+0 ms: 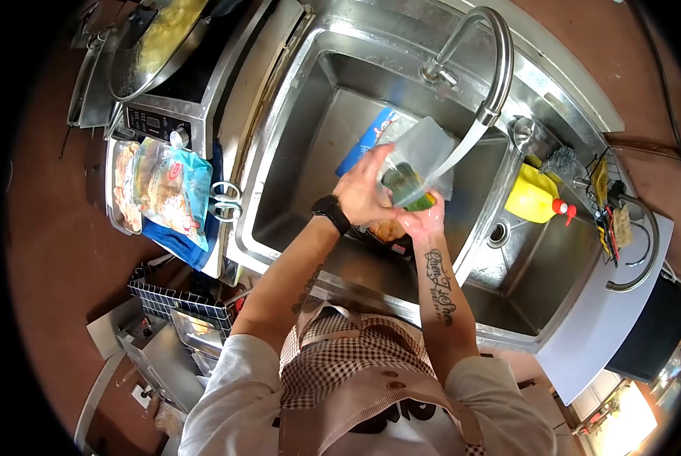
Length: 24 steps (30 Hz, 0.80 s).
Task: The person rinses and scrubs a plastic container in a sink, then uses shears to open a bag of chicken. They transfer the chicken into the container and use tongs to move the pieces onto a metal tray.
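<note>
Steel sink [295, 175], crinkled plastic bag [420, 156]

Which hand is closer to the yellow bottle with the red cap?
The right hand. It holds the clear plastic bag under the faucet's water, on the side toward the yellow bottle. The left hand, with the black watch, grips the bag's far side, farther away.

sink [295, 163]: brushed stainless steel, smooth, dull sheen
faucet [486, 57]: polished metal, glossy
bag [424, 152]: thin clear plastic, wet and shiny
detergent bottle [529, 194]: yellow plastic, smooth, red cap
frozen-food packet [175, 190]: glossy printed plastic film
apron [356, 357]: checked woven cloth, matt
wristwatch [331, 213]: black, matt band
</note>
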Available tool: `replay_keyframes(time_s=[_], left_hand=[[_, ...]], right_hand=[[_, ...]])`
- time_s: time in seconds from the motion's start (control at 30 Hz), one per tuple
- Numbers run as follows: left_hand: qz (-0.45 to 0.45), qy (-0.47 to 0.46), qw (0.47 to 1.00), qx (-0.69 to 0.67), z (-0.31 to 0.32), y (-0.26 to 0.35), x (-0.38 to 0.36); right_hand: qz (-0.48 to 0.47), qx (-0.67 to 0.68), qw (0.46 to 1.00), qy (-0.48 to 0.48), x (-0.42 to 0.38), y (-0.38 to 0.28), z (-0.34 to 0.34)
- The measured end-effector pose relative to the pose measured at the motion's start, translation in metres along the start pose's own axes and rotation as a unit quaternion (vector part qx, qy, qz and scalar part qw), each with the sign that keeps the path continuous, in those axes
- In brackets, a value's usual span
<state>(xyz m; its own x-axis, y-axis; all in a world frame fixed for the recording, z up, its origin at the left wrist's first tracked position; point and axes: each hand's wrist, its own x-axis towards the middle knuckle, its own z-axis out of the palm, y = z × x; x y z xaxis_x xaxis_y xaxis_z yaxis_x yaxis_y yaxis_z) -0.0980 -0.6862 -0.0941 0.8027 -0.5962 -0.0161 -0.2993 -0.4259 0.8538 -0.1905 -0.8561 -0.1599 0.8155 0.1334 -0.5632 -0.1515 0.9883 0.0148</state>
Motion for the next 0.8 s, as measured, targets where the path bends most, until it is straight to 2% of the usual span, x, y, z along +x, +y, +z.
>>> replay_keyframes(time_s=[0.07,0.1,0.17,0.2,0.23,0.27,0.3,0.37,0.43,0.6,0.63,0.67,0.7,0.73,0.77,0.8], left_hand=[[-0.001,0.048,0.998,-0.026,-0.003,-0.014,-0.003],[-0.016,0.061,0.997,-0.049,-0.004,-0.024,-0.006],[-0.049,0.085,0.99,-0.096,-0.003,-0.036,-0.017],[-0.135,0.099,0.969,-0.18,-0.011,-0.021,-0.02],[-0.127,0.129,0.938,-0.297,-0.007,-0.028,-0.025],[-0.154,0.141,0.922,-0.327,-0.006,-0.034,-0.03],[-0.179,0.153,0.905,-0.355,-0.007,-0.04,-0.034],[-0.232,0.155,0.868,-0.412,-0.007,-0.046,-0.044],[-0.305,0.15,0.814,-0.472,-0.018,-0.032,-0.046],[-0.299,0.169,0.807,-0.481,-0.014,-0.031,-0.059],[-0.29,0.18,0.809,-0.479,-0.013,-0.029,-0.061],[-0.28,0.19,0.811,-0.477,-0.012,-0.027,-0.064],[-0.272,0.19,0.811,-0.482,-0.013,-0.025,-0.067],[-0.263,0.19,0.811,-0.487,-0.014,-0.023,-0.07],[-0.254,0.189,0.811,-0.492,-0.014,-0.02,-0.072],[-0.27,0.186,0.799,-0.504,-0.014,-0.014,-0.071]], right_hand=[[-0.053,-0.02,0.998,-0.005,-0.009,0.003,-0.001],[-0.063,-0.014,0.998,0.019,-0.026,0.001,0.026],[-0.059,-0.046,0.997,-0.018,-0.037,-0.017,0.039],[-0.029,-0.043,0.995,-0.091,-0.042,-0.027,0.06],[-0.075,-0.031,0.994,-0.068,-0.04,-0.038,0.059],[-0.101,-0.015,0.994,-0.044,-0.043,-0.051,0.06],[-0.067,-0.046,0.996,-0.038,-0.054,-0.066,0.079],[-0.065,-0.045,0.996,-0.046,-0.056,-0.095,0.088],[-0.105,-0.14,0.984,-0.006,-0.049,-0.103,0.096],[-0.174,-0.323,0.928,0.07,-0.016,-0.093,0.085],[-0.207,-0.468,0.854,0.096,-0.014,-0.087,0.079],[-0.163,-0.67,0.71,0.145,-0.01,-0.086,0.074],[-0.109,-0.827,0.519,0.185,-0.007,-0.084,0.071],[-0.102,-0.868,0.447,0.188,-0.001,-0.074,0.069],[-0.129,-0.857,0.46,0.194,0.005,-0.06,0.053],[-0.107,-0.868,0.455,0.168,0.012,-0.048,0.039]])
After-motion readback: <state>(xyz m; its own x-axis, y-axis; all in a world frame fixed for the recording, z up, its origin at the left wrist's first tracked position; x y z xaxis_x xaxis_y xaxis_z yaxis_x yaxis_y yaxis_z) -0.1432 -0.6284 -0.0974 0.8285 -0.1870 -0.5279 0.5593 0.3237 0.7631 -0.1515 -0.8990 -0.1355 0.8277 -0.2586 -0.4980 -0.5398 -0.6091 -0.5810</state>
